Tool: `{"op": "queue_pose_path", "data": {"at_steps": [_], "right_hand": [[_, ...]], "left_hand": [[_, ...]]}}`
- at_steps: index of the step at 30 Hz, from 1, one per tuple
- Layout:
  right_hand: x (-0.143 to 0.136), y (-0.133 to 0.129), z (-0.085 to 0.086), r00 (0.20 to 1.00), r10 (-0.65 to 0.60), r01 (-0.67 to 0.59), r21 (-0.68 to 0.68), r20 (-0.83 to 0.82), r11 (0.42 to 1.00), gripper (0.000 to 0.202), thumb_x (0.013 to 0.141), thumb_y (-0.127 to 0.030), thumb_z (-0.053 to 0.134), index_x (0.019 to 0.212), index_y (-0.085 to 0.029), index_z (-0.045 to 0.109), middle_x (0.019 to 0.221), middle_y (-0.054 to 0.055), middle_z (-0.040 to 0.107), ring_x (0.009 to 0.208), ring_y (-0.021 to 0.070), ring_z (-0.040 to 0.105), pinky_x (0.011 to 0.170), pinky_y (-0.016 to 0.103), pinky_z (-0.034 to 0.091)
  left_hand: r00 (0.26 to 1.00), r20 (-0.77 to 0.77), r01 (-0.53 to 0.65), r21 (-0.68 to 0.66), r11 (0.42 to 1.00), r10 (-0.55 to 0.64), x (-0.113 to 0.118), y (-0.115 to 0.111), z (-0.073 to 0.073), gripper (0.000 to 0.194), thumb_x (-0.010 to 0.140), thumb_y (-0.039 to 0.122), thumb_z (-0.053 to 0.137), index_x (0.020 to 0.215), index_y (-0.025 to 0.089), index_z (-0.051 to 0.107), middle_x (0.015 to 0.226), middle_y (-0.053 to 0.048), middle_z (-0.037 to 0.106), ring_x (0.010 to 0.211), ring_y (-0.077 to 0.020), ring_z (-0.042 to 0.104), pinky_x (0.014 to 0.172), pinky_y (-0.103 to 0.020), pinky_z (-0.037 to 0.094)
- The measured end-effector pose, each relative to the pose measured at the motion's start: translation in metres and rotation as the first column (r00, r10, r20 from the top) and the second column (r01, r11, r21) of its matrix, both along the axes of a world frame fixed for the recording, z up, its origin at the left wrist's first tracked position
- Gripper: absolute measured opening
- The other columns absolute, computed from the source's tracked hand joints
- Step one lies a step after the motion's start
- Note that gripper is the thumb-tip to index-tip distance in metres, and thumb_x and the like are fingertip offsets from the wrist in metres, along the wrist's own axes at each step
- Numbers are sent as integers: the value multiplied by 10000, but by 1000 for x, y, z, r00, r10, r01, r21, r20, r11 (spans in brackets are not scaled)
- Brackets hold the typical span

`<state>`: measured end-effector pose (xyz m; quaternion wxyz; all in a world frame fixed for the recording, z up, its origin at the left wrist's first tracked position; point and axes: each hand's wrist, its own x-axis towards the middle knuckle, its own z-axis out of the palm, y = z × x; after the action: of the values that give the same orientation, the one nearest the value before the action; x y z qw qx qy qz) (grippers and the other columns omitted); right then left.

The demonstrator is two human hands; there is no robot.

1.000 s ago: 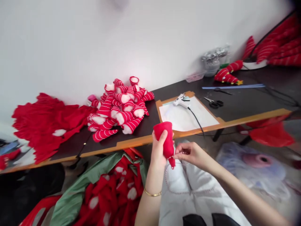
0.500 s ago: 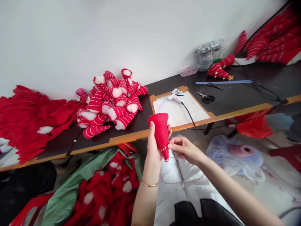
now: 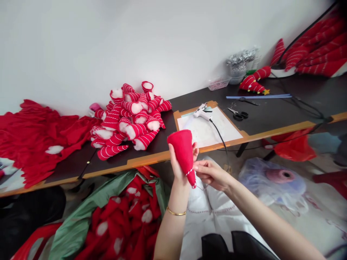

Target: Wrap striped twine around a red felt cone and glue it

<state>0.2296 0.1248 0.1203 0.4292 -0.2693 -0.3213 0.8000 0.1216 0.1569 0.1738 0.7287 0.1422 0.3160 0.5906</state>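
A red fabric cone (image 3: pixel 181 144) points downward, its wide end up, with red-and-white cord around its narrow tip. My left hand (image 3: pixel 177 164) is wrapped round the cone from behind and the left side. Beside the tip, my right hand (image 3: pixel 213 174) is closed in a pinch at the cord on the cone's right edge. White padded fabric (image 3: pixel 222 216) lies below, over the lap.
Striped, stuffed red pieces (image 3: pixel 135 119) are heaped on the dark table, beside red cloth (image 3: pixel 51 133). A glue gun (image 3: pixel 202 112) rests on white paper (image 3: pixel 225 128). Scissors (image 3: pixel 238 115) lie right of it. A green bag (image 3: pixel 78 216) holds red pieces below.
The cone has tilted, its wide end shifting left and its tip slightly right. My left hand has turned with it, and my right hand stays pinched by the tip.
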Motion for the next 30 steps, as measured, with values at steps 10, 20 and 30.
{"op": "queue_pose_path", "data": {"at_steps": [10, 20, 30], "right_hand": [[7, 1, 12, 764, -469, 263, 451, 443, 853, 262, 754, -443, 814, 782, -186, 771, 700, 33, 693, 534, 115, 486, 515, 257, 354], [5, 1, 15, 716, -467, 89, 597, 519, 798, 336, 818, -517, 764, 743, -190, 744, 680, 38, 703, 579, 152, 542, 584, 286, 400], [11, 8, 6, 898, -261, 164, 281, 354, 946, 373, 666, -509, 880, 719, -178, 717, 505, -66, 490, 438, 56, 284, 429, 228, 187]], "left_hand": [[951, -237, -162, 175, 971, 201, -13, -6, -5, 594, 854, 628, 670, 1347, 314, 560, 1400, -60, 625, 1218, -266, 643, 891, -329, 591], [835, -525, -46, 224, 973, 161, -16, -4, -4, 761, 682, 274, 898, 1340, 302, 517, 1276, -78, 693, 1051, -241, 713, 766, -258, 576], [929, -362, 98, 51, 994, -73, -21, -3, -6, 633, 783, 532, 800, 1301, 234, 593, 1085, -110, 745, 971, -266, 741, 752, -338, 614]]}}
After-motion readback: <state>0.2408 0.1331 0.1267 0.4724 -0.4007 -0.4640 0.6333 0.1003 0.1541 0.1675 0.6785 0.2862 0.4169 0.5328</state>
